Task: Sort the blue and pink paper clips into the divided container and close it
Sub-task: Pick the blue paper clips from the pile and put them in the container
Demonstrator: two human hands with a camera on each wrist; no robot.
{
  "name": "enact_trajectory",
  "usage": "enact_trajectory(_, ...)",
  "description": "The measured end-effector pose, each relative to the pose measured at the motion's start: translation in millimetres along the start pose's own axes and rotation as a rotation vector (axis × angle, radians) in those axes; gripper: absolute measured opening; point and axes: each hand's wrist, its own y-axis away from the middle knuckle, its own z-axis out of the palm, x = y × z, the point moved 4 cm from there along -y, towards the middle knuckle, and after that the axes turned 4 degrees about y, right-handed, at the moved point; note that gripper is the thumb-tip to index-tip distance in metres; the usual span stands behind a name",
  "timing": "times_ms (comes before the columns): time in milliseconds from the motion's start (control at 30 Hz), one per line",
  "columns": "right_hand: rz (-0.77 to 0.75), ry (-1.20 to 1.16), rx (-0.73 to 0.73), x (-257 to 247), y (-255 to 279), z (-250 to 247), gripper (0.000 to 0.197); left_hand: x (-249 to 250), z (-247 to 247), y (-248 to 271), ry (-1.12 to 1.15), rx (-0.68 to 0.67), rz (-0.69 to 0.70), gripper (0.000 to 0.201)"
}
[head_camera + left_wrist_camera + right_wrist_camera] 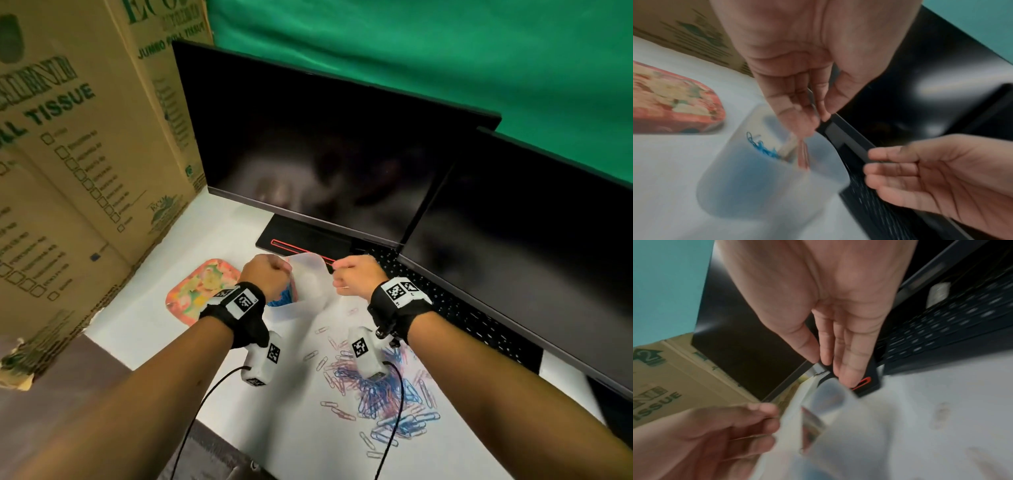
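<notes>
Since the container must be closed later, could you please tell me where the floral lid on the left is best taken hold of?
The floral lid lies flat on the white table, left of the translucent container, apart from it. It looks shallow with rounded corners, so I would pinch a long edge, probably with the left hand coming from above and the container side, thumb over one rim and fingers on the opposite one.

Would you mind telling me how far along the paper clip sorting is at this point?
Partly done: blue clips already lie in one compartment of the translucent container. In hand: both the left hand and right hand hover over it, each seemingly pinching a clip, though blur hides which colour. Left: a large mixed pile still on the table, and the floral lid lies beside the container.
</notes>
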Motion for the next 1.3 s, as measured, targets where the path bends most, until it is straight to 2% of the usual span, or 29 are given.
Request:
enact_trajectory(133,0.053,0.237,0.077,66,35,-54,0.023,-4,52,29,-0.145,-0.188,0.180,0.014)
enact_trajectory(200,0.076,0.470,0.123,100,52,-72,0.019,-14,81,45,-0.289,-0.293,0.265,0.012)
enact_trajectory(267,0.123,0.675,0.093,132,69,-78,0.018,-31,110,57,-0.429,-0.390,0.307,0.013)
enact_trajectory(333,0.136,0.751,0.040,158,84,-77,0.016,-48,136,64,-0.598,-0.445,0.324,0.017)
enact_trajectory(400,0.143,0.724,0.021,174,98,-75,0.011,-60,152,65,-0.725,-0.437,0.333,0.023)
enact_trajectory(600,-0.019,0.760,-0.002,182,108,-52,0.032,-72,168,64,-0.870,-0.402,0.382,0.018)
enact_trajectory(733,-0.071,0.839,0.005,178,99,-40,0.029,-69,162,61,-0.791,-0.352,0.331,0.015)
enact_trajectory(867,-0.074,0.867,0.011,176,93,-43,0.003,-64,150,59,-0.697,-0.271,0.299,0.017)
enact_trajectory(1067,-0.053,0.998,-0.003,178,94,-60,0.021,-63,137,54,-0.696,-0.187,0.278,0.020)
enact_trajectory(1167,-0.023,1.008,0.003,171,95,-66,0.019,-66,136,53,-0.706,-0.181,0.215,0.025)
enact_trajectory(1300,-0.102,0.994,-0.022,161,88,-54,0.018,-68,130,48,-0.696,-0.119,0.137,0.027)
